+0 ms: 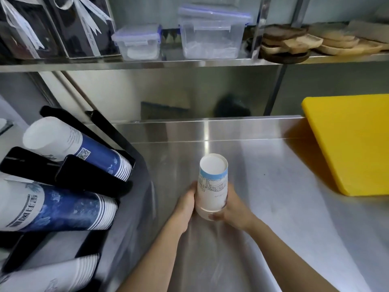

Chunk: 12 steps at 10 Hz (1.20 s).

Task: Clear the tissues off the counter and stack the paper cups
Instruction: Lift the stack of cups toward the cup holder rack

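Observation:
A white paper cup stack with a light blue band and a line drawing stands upside down on the steel counter. My left hand wraps its left side near the base. My right hand holds its right side, fingers curled under the lower rim. No tissues are in view.
A black rack at the left holds lying stacks of blue-and-white paper cups. A yellow cutting board leans at the right. The shelf above carries clear plastic boxes, dark boxes with ribbons and wooden plates.

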Motion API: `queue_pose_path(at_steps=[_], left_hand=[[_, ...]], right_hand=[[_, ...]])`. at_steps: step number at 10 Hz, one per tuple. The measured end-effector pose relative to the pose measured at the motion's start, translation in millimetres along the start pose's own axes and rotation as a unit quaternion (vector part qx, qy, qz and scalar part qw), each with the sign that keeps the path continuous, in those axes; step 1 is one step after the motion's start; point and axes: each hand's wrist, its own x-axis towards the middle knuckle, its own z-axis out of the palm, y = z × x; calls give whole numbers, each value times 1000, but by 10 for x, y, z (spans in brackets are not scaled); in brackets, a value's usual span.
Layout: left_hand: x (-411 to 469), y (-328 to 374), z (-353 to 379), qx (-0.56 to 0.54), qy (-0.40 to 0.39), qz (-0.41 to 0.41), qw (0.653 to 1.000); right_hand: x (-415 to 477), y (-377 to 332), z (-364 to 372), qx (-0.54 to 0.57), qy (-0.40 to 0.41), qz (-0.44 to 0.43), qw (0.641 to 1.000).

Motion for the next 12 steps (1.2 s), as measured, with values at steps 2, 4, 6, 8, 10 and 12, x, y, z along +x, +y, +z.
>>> queue_pose_path(at_steps=[2,4,6,8,10,12], left_hand=[[89,-112,-55,-21,3,-26,999],[2,-80,69,-127,-70,-89,985],[-174,-72,38,-208,-78,-97,970],[-463,130,-196,-197,-41,-22,979],[-971,497,-653,-216,-21,92,972],[-1639,745,-1217,-198,-13,199,960]], right_hand=[[10,155,-29,48,-3,70,996],[-5,173,138,14,41,39,998],[-113,84,229,21,58,2,998],[-221,-300,254,44,60,-65,995],[-331,-812,350,31,74,-136,988],[-573,-1497,532,6,63,-215,975]])
